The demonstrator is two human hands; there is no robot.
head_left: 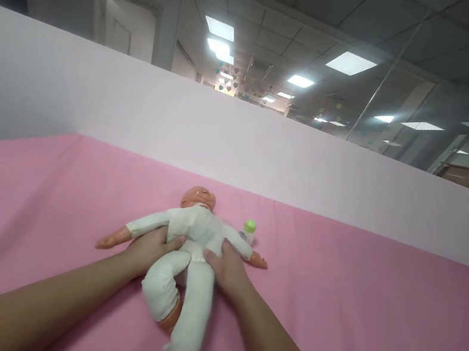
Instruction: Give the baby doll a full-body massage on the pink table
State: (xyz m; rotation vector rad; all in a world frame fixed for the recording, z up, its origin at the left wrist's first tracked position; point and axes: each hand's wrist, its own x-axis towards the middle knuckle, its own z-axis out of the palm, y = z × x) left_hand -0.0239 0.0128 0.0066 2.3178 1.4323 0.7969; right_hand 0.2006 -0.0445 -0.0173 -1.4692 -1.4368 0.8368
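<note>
A baby doll (200, 227) with a white cloth body lies face up on a pink sheet (323, 288), its head away from me. Its arms are spread, and one leg is bent while the other points towards me. My left hand (153, 249) grips the doll's left-hand side at the waist, thumb on its front. On the opposite side, my right hand (229, 268) holds the waist the same way. The fingers of both hands are partly hidden beside and under the body. A small bottle (248, 231) with a green cap stands just beyond the doll's right-hand arm.
A low white wall (241, 134) borders the far side of the pink surface. Above it is a glass panel (304, 61) with ceiling lights showing in it. A door (128, 30) is at the back left.
</note>
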